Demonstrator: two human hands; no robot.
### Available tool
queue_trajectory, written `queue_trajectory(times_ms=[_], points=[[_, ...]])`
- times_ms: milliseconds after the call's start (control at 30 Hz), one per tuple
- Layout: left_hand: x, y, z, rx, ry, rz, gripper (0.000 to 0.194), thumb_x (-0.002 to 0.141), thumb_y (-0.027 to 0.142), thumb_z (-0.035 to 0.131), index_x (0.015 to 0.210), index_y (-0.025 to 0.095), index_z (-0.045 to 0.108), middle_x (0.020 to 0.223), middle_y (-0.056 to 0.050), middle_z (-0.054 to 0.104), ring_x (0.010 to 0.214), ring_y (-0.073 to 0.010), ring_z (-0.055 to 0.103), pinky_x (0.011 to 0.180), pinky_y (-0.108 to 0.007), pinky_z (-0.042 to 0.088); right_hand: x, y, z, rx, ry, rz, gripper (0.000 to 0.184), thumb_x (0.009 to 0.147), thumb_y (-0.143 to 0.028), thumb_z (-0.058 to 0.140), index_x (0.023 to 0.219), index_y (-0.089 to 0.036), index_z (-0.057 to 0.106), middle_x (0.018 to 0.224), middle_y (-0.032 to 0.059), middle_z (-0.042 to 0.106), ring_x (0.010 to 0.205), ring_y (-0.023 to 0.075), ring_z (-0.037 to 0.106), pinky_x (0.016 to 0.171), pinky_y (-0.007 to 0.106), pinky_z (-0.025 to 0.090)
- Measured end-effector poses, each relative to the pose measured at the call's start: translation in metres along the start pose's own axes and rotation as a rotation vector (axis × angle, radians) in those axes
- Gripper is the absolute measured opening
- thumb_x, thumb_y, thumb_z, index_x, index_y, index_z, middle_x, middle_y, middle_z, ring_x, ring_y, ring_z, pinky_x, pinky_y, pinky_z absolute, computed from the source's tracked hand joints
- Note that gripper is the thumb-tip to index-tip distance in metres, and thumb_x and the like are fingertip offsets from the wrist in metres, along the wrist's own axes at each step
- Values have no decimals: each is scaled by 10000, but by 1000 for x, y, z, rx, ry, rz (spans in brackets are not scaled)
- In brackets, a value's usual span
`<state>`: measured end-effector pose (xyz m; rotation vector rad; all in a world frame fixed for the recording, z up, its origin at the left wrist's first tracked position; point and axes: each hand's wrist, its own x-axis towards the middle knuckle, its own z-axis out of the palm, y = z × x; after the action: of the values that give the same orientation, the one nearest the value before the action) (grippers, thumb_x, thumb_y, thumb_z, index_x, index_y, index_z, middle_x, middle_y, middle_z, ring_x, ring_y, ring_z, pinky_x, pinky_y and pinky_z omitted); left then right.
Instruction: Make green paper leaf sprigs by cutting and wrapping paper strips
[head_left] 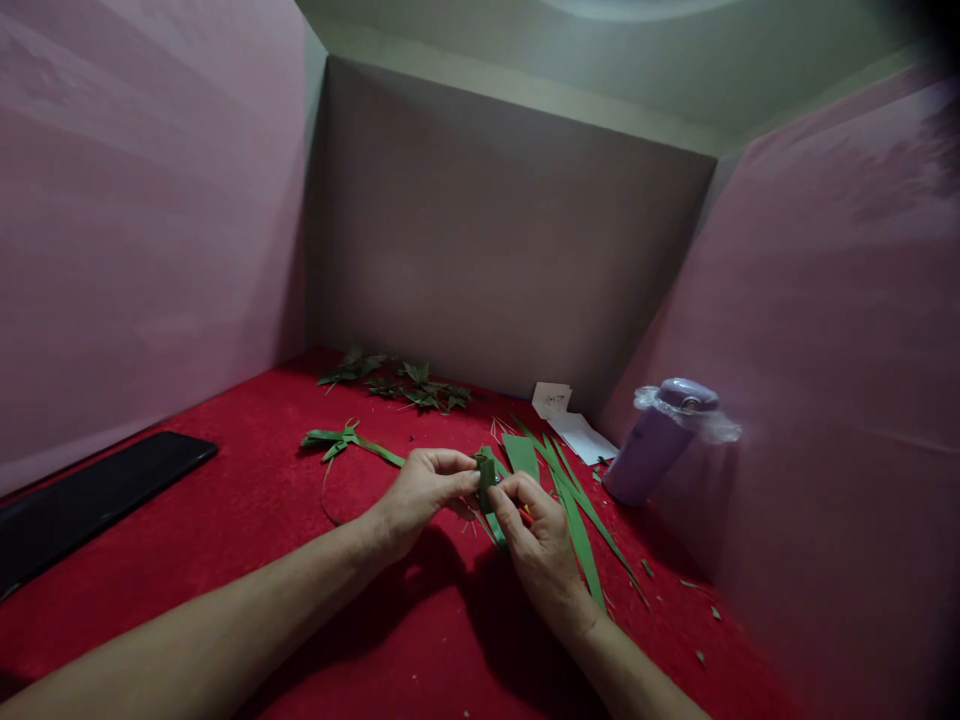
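Observation:
My left hand (pixel 425 488) is closed, pinching a folded piece of green leaf (pixel 487 482) between thumb and fingertips above the red cloth. From the other side my right hand (pixel 540 535) meets the same leaf with closed fingers. A small tool with a red handle (pixel 527 518) shows inside the right hand; a shiny bit glints at its fingertips, and the rest is hidden by the fingers. Beyond and to the right of the hands lie long green leaf strips (pixel 577 525). Left of them rests a woven leaf figure (pixel 337 438) with a long strip trailing toward my left hand.
Lobed leaf sprigs (pixel 420 388) lie at the back. White papers (pixel 581 436) lean near the right corner, beside a purple bottle (pixel 651 450) wrapped in clear plastic. A black flat object (pixel 105 500) lies at left. Leaf scraps dot the red cloth (pixel 360 640). Pink panels stand on both sides.

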<state>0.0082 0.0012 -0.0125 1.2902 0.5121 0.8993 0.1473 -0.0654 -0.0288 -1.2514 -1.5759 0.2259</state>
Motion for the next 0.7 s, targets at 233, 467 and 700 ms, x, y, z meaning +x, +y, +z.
queue_trajectory(times_ms=[233, 467, 700], points=[[-3, 3, 4, 32, -9, 18, 173, 660, 266, 678, 703, 100, 695, 616, -45, 666, 548, -121, 573, 584, -247, 463, -1, -2, -1, -30, 26, 14, 252, 865, -281, 485, 628, -196, 498, 628, -18, 483, 607, 135, 444, 582, 241, 346], [-4, 6, 7, 54, -21, 28, 159, 638, 228, 680, 732, 102, 705, 613, -31, 661, 562, -119, 569, 604, -242, 455, -2, -1, 0, -38, 36, 41, 244, 865, -274, 484, 639, -189, 524, 636, -8, 509, 613, 141, 462, 593, 252, 361], [-3, 4, 9, 58, 13, 30, 188, 622, 277, 711, 647, 94, 673, 533, -5, 614, 497, -93, 525, 553, -224, 433, -4, 5, 2, -7, 31, 55, 250, 876, -289, 477, 652, -194, 533, 654, -2, 518, 635, 146, 472, 606, 257, 375]])
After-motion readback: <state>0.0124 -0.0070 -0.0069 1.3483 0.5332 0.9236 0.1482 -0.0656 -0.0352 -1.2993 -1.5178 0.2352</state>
